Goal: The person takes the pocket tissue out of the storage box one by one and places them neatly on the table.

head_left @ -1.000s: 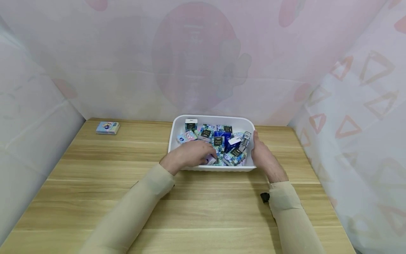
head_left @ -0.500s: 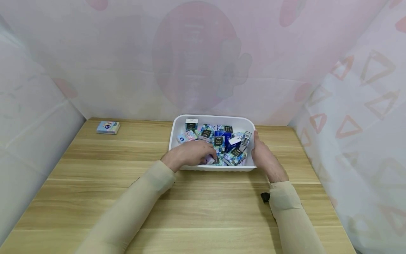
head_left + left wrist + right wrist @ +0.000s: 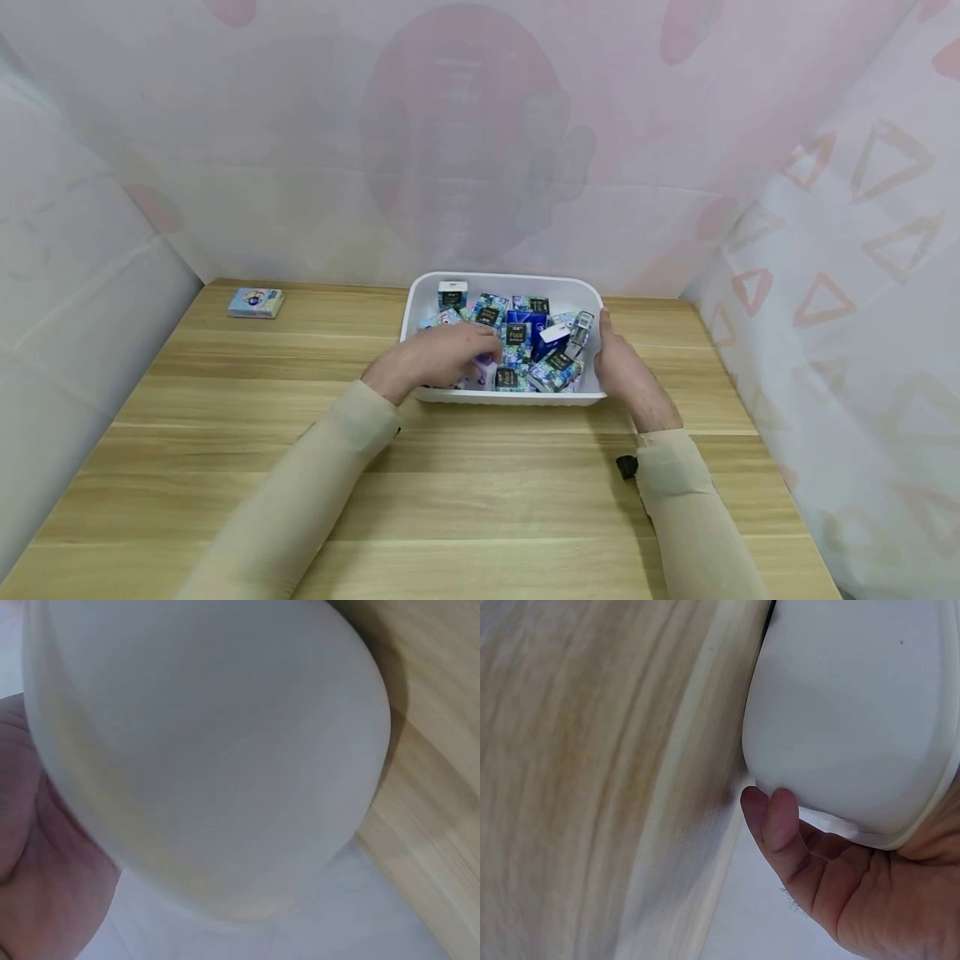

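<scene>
A white plastic basin holds several small tissue packs, most with blue floral wrappers and black labels. My left hand reaches over its front left rim, fingers curled down on a pale purple tissue pack, which the hand partly covers. At the right end, my right hand grips the basin with the thumb along the rim. The right wrist view shows that hand's fingers against the outside of the basin wall. In the left wrist view the basin wall hides most of the left hand.
One light blue tissue pack lies by itself at the back left of the wooden table. A pale printed backdrop rises right behind the table, with side panels at left and right.
My left hand has shifted a little to the left inside the basin, and the purple pack has moved with it, showing more of a floral pack beside it. The right hand stays put.
</scene>
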`<act>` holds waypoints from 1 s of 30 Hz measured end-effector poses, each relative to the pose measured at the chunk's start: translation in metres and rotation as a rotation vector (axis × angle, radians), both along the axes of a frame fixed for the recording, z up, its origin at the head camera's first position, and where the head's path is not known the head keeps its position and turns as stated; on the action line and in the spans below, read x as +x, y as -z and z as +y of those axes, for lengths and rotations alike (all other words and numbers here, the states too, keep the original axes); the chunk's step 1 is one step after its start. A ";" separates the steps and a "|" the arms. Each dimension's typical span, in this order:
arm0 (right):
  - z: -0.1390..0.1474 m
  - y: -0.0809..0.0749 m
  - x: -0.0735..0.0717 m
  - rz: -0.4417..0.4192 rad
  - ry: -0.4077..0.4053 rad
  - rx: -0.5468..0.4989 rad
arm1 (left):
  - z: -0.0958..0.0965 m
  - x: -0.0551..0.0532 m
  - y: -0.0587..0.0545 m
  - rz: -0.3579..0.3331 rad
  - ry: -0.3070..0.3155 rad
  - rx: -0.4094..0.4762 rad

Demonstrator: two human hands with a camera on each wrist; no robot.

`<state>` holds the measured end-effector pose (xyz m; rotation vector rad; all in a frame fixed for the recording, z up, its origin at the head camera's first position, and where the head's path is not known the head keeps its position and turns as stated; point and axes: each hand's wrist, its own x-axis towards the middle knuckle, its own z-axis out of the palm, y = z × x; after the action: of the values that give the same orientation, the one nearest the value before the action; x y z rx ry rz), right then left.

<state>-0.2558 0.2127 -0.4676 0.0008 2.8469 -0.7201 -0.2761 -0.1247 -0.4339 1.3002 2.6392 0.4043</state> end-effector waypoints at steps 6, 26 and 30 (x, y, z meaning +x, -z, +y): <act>0.000 0.000 -0.001 0.007 -0.007 -0.003 | -0.015 -0.006 -0.006 0.063 -0.023 0.046; 0.002 0.004 -0.002 0.004 0.002 -0.023 | -0.089 -0.026 -0.029 0.085 -0.222 0.150; 0.002 0.004 -0.001 0.004 0.003 -0.009 | -0.106 -0.030 -0.029 0.093 -0.247 0.168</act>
<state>-0.2570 0.2142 -0.4714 0.0028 2.8480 -0.7351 -0.3065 -0.2310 -0.4049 1.0595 2.9106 0.6277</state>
